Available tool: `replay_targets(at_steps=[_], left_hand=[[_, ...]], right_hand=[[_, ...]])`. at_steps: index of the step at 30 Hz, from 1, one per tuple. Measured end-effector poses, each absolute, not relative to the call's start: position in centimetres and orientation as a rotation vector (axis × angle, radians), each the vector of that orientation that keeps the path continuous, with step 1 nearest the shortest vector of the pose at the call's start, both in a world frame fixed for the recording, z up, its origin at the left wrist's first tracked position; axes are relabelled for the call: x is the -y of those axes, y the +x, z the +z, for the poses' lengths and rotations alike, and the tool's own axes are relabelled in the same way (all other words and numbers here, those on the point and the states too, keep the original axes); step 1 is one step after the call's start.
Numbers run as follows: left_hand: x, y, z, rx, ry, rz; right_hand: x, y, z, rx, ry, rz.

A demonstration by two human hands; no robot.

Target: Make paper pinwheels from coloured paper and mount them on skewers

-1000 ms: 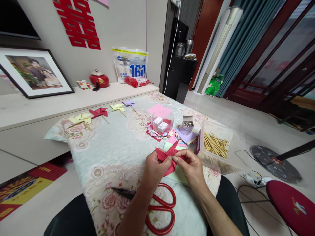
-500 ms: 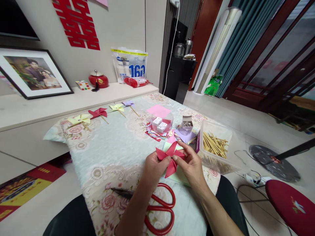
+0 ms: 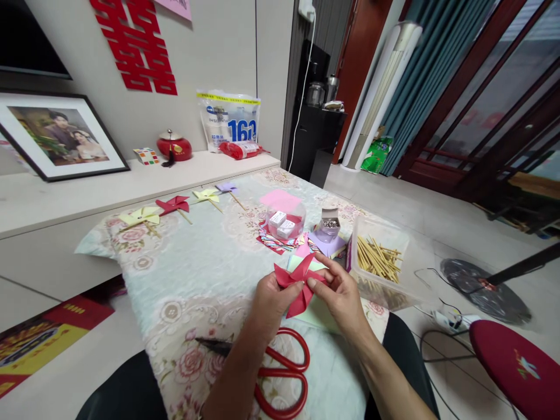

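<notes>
Between my two hands is a red paper pinwheel (image 3: 300, 274), its blades folded in to the middle. My left hand (image 3: 273, 303) pinches it from the left, thumb near the centre. From the right, my right hand (image 3: 339, 291) grips it with thumb and fingers, the thumb also close to the centre. Whether a pin sits at the centre is too small to tell. Under my left forearm lie red-handled scissors (image 3: 286, 373), blades pointing left. Sheets of pale green paper (image 3: 321, 315) lie on the table beneath my hands.
A plastic box of wooden sticks (image 3: 378, 259) stands right of my hands. Beyond them are a small open box of pins (image 3: 329, 224) and a clear round container (image 3: 284, 219) on coloured paper. Finished pinwheels (image 3: 172, 204) lie along the far left edge of the floral tablecloth (image 3: 184, 262).
The view has shifted slightly. Both hands keep hold of the red pinwheel, with hardly any movement of the fingers.
</notes>
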State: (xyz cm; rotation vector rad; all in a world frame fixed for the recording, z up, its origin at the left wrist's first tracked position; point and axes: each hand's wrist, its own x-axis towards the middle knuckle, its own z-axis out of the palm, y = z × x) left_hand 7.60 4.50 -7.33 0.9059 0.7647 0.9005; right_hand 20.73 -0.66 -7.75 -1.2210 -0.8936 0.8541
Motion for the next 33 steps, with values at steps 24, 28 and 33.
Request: replay_targets(at_steps=[24,28,33], left_hand=[[-4.9,7.3,-6.8,-0.714,0.647,0.843],[-5.0,7.3,-7.2,-0.772,0.677,0.842],[-4.9,7.5,-7.1,-0.781,0.686,0.831]], right_hand=[[4.3,25.6,0.2,1.530,-1.555,0.209],[3.0,31.4,2.3,1.518,-1.981,0.014],[0.9,36.3,1.8,1.602,-2.399,0.002]])
